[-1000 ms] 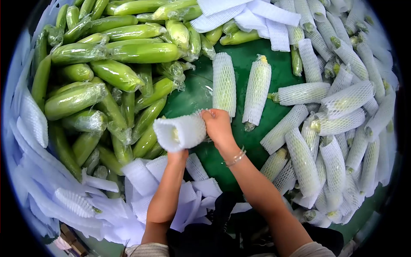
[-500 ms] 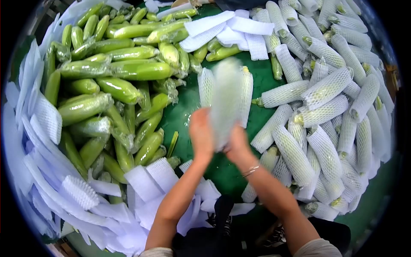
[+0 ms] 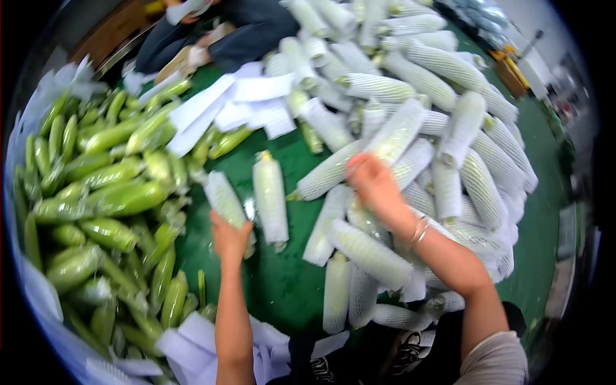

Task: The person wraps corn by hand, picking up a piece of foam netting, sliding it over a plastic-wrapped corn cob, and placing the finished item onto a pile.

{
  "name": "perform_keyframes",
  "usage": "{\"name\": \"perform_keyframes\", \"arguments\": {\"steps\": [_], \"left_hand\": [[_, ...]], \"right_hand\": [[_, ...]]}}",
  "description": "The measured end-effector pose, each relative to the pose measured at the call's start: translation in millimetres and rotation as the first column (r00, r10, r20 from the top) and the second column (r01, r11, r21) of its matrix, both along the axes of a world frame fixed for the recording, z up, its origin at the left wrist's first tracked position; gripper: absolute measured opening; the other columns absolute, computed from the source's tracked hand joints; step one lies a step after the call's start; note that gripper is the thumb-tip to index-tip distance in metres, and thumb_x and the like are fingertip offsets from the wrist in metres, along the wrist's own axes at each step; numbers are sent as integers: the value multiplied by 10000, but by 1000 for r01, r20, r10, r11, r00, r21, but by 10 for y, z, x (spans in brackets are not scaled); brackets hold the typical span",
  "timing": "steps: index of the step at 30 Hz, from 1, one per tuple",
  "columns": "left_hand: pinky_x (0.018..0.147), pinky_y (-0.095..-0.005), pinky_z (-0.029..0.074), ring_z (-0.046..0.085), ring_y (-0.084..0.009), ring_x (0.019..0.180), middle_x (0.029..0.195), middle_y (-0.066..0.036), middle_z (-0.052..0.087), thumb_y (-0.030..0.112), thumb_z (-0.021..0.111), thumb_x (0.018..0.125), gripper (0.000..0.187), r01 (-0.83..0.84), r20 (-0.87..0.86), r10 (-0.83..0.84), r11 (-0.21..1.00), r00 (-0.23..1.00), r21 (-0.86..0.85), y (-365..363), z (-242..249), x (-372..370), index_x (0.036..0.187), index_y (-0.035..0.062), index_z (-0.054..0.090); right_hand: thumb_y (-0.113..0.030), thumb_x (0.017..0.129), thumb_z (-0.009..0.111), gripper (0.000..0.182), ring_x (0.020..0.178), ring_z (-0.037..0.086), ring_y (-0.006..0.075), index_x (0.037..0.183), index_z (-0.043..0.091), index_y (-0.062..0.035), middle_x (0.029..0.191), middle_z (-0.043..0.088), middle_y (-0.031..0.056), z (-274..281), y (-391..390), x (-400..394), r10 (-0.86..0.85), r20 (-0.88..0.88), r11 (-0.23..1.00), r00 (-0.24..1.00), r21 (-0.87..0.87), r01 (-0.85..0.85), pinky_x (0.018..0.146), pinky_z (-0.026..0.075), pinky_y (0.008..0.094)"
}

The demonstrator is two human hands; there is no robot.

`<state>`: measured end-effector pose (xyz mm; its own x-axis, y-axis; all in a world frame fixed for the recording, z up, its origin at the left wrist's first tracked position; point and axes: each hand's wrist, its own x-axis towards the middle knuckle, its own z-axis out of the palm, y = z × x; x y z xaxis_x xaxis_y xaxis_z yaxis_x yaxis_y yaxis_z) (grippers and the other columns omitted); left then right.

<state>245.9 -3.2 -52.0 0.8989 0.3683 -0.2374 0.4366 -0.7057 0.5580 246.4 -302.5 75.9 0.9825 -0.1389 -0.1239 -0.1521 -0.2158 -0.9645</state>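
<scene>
My left hand point(image 3: 231, 236) is closed around the lower part of a zucchini in a white foam net sleeve point(image 3: 224, 199), low over the green floor. Just right of it another sleeved zucchini point(image 3: 269, 200) lies upright in view, stem end away from me. My right hand point(image 3: 378, 186) hovers at the near edge of the pile of sleeved zucchini point(image 3: 427, 77), close to the end of one point(image 3: 398, 135). Its fingers look bent, but motion blur hides whether they touch anything.
Film-wrapped green zucchini point(image 3: 131, 196) are heaped on the left, bordered by white foam sleeves. Flat foam sleeves point(image 3: 260, 96) lie at the back, more point(image 3: 199, 340) near my left forearm. Another person point(image 3: 250, 32) sits at the back, a hand point(image 3: 186, 11) holding something pale.
The sleeved zucchini held between both hands has left them. My right hand has moved right to the pile; my left hand has taken hold of another sleeved zucchini. The view has shifted.
</scene>
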Motion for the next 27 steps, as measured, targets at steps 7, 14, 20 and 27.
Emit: {"name": "perform_keyframes", "arguments": {"steps": [7,14,20,27], "left_hand": [[870,-374,484,579,-273,1008,1182,-199,533,164,744,711,812,402,485,-42,623,874,-671,-1072,969,274,1353,-44,292],[809,-311,472,578,-182,944,1090,-124,577,312,592,896,539,426,417,-277,-31,866,-904,-3567,2248,772,1305,10,414],[792,-301,481,599,-183,888,1009,-101,610,146,598,880,320,652,518,-402,374,755,-660,-2544,1473,42,1159,8,523],[952,-502,360,430,-364,1166,1231,-170,491,294,707,759,464,216,-57,-209,924,976,316,260,1175,-2215,1145,73,575]], "right_hand": [[-292,893,619,662,879,591,190,1364,263,7,1080,506,159,875,-430,-614,418,-82,867,905,-260,-425,734,489,304],[-363,858,628,639,1057,566,315,1376,392,-74,1233,484,268,1611,-1588,190,74,323,784,944,-604,145,899,455,382],[-164,701,649,538,1138,492,406,1233,574,-189,1237,497,243,1021,-1880,542,395,131,-16,909,-989,149,912,431,476],[-24,633,735,882,1245,389,417,1416,374,-209,1422,335,242,861,-1675,474,445,39,-199,895,-970,141,1033,320,490]]}}
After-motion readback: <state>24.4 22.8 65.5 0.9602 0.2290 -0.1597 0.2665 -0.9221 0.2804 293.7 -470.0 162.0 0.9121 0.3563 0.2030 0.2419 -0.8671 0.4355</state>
